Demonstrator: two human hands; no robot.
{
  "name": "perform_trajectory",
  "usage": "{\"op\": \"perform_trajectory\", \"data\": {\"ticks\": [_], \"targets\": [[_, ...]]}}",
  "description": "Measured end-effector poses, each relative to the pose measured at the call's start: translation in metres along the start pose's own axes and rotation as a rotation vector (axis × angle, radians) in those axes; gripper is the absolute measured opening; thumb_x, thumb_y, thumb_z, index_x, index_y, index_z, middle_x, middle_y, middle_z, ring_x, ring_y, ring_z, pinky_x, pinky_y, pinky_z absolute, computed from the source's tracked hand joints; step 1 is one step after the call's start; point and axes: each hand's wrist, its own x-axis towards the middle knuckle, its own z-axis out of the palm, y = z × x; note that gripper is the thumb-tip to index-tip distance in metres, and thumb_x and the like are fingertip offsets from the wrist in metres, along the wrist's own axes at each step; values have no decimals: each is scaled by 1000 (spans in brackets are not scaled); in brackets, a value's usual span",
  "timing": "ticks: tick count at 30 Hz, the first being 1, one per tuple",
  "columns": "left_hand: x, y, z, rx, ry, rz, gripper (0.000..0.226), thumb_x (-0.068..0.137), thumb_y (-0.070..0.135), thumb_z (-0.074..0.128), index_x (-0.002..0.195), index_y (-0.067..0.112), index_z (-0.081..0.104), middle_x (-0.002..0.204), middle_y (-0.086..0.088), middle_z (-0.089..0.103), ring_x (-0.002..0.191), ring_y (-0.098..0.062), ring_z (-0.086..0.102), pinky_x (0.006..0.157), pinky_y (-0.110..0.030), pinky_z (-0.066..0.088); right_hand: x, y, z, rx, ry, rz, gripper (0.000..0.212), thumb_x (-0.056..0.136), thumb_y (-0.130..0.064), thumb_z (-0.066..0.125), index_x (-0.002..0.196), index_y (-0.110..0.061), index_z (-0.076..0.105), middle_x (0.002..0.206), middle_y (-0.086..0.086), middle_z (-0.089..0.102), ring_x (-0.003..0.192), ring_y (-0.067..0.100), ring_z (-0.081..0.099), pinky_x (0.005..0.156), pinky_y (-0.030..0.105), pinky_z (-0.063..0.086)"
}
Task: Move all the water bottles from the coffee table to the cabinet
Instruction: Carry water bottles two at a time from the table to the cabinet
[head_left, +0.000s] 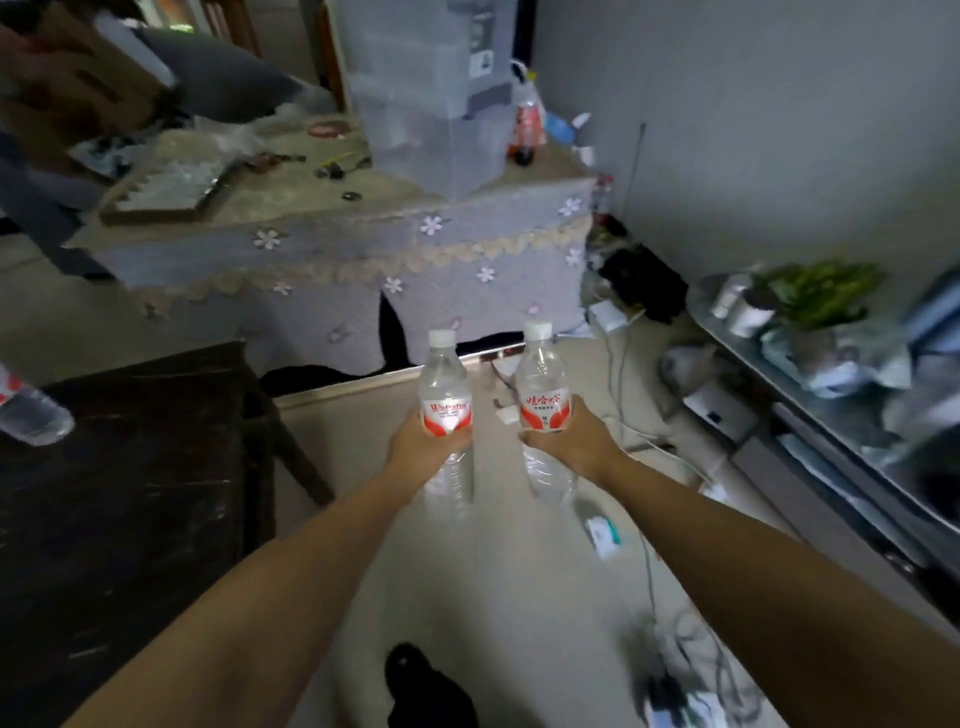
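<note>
Both arms reach forward over the floor, each hand holding a clear water bottle upright. My left hand (423, 447) grips the left water bottle (444, 379), which has a white cap and a red label. My right hand (576, 441) grips the right water bottle (543, 374) of the same kind. A third water bottle (28, 410) lies at the left edge above the dark coffee table (130, 467). Straight ahead stands a cabinet (363, 260) draped in a grey flowered cloth.
Stacked clear plastic boxes (421, 93), a red-labelled soda bottle (527, 130) and small clutter sit on the cabinet top. Cables and white adapters (602, 530) litter the floor to the right. A metal shelf (831, 364) with a plant and bags lines the right wall.
</note>
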Motion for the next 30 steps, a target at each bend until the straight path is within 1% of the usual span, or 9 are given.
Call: {"op": "perform_trajectory", "data": {"ticks": [2,4,7,11,13,16,17,23,30], "targets": [[-9,6,50,62,-104,13,67,45,55,77,105,28,66,97,4,74,88,-15,71,84,-34,57,-26,42,-36,16,84,64,72,60,-54,78,120,-21,55,108,-2,69,99,19,67,83,28,52],[-27,20,97,95,-217,42,54,54,46,79,103,29,66,95,5,74,88,-16,71,85,-34,56,-55,74,-69,45,175,135,68,59,-52,78,117,-22,59,105,-3,70,98,19,68,84,29,52],[-56,43,166,223,-412,116,40,63,39,78,99,27,66,94,4,73,88,-16,69,84,-32,53,-106,120,-110,123,339,265,51,71,-36,80,115,-23,59,101,-6,67,95,15,64,84,27,48],[-72,57,222,307,-596,239,18,75,31,77,83,29,61,83,7,70,80,-14,67,75,-27,50,-148,155,-138,204,448,346,63,60,-44,82,115,-28,57,104,-5,71,96,15,68,91,38,55],[-87,63,254,349,-738,305,26,73,35,78,92,30,61,89,7,71,84,-15,68,74,-26,52,-183,178,-148,262,571,425,63,61,-40,83,116,-26,57,105,-3,70,98,17,68,93,42,55],[-109,67,288,362,-859,292,62,57,51,80,111,27,61,103,3,71,96,-19,67,91,-40,54,-232,192,-152,340,710,513,58,68,-30,83,118,-22,55,107,1,69,101,19,66,92,40,55],[-116,66,299,378,-894,294,65,57,51,80,113,26,61,106,2,71,97,-20,67,92,-41,54,-248,194,-152,370,757,542,59,69,-28,83,120,-21,54,108,1,68,101,20,66,91,38,55],[-193,57,361,477,-1145,399,58,72,41,80,121,19,57,115,-1,68,99,-21,63,83,-30,48,-357,212,-133,490,1053,662,59,72,-22,82,122,-17,53,109,1,67,98,19,64,80,29,48],[-309,33,406,570,-1396,508,61,71,45,80,122,21,57,114,1,68,99,-19,62,84,-31,47,-468,229,-108,594,1277,785,57,75,-20,80,125,-14,52,114,4,65,104,23,62,94,39,51]]}}
